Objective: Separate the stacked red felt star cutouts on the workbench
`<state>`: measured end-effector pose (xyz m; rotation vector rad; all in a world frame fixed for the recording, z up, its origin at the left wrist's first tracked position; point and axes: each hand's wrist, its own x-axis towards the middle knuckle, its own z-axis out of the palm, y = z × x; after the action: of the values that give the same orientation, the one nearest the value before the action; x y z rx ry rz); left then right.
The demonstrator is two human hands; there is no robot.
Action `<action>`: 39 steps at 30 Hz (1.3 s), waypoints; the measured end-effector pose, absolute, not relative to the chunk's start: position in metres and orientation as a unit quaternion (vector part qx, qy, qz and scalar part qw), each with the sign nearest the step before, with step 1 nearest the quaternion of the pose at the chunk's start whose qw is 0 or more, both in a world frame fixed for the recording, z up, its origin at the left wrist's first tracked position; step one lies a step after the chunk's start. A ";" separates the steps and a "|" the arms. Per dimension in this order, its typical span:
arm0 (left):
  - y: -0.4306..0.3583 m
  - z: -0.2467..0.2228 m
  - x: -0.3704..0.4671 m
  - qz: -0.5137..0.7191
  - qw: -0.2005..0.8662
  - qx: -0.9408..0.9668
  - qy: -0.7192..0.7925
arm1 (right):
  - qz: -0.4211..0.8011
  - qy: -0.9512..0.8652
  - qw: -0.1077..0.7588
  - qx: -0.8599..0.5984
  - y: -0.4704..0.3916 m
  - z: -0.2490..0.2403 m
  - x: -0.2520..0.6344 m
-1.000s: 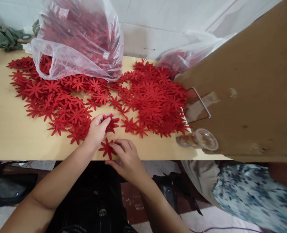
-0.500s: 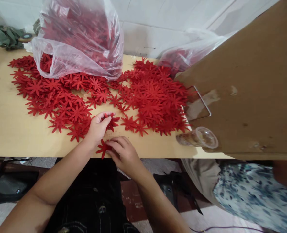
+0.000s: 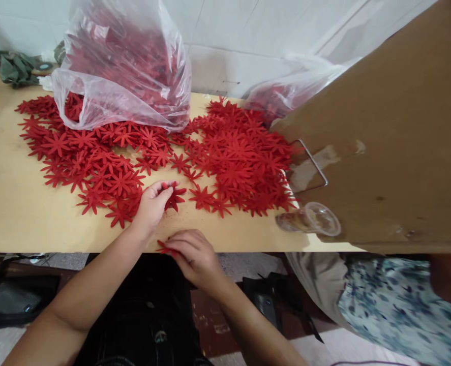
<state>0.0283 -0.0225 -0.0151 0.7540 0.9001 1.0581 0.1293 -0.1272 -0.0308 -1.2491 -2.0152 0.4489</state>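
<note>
My left hand pinches a red flower-shaped cutout between thumb and fingers, just above the table between two heaps. Closer to the table's front edge, my right hand has its fingers pressed together on another red flower cutout, which is mostly hidden and shows only a few petals. To the left lies a spread heap of red flower cutouts. A second, denser heap lies to the right. Tiny red specks dot the wood between my hands.
A clear plastic bag full of red pieces stands behind the left heap; another bag sits at the back right. A big cardboard box with a wire handle borders the right side. A plastic cup lies beside it. Someone's patterned clothing shows below.
My right hand has moved slightly down toward the table edge, and its flower cutout has tilted so fewer petals show. The left hand keeps its cutout in nearly the same place.
</note>
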 end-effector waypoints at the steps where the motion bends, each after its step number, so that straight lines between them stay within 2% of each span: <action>1: -0.022 -0.016 0.028 0.474 0.704 0.341 0.405 | 0.202 -0.756 0.382 -0.492 -0.124 -0.027 0.132; 6: -0.022 -0.019 0.028 0.453 0.721 0.358 0.384 | 0.266 -0.566 0.491 -0.606 -0.099 -0.011 0.140; 10: -0.025 -0.016 0.028 0.433 0.733 0.387 0.354 | 0.321 -0.464 0.552 -0.614 -0.078 -0.010 0.140; 14: -0.028 -0.010 0.029 0.414 0.728 0.420 0.349 | 0.318 -0.446 0.560 -0.622 -0.067 -0.014 0.139; 23: -0.030 -0.011 0.031 0.395 0.714 0.466 0.341 | 0.176 -0.514 0.508 -0.668 -0.060 -0.020 0.133; 31: -0.027 -0.017 0.029 0.393 0.649 0.517 0.397 | 0.286 -0.447 0.596 -0.603 -0.052 -0.020 0.139; 39: -0.028 -0.015 0.031 0.379 0.638 0.526 0.415 | 0.281 -0.352 0.671 -0.590 -0.045 -0.021 0.144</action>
<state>0.0307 -0.0275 -0.0147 1.2006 0.9471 0.8657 0.1438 -0.0449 -0.0214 -1.3285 -0.7922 0.6341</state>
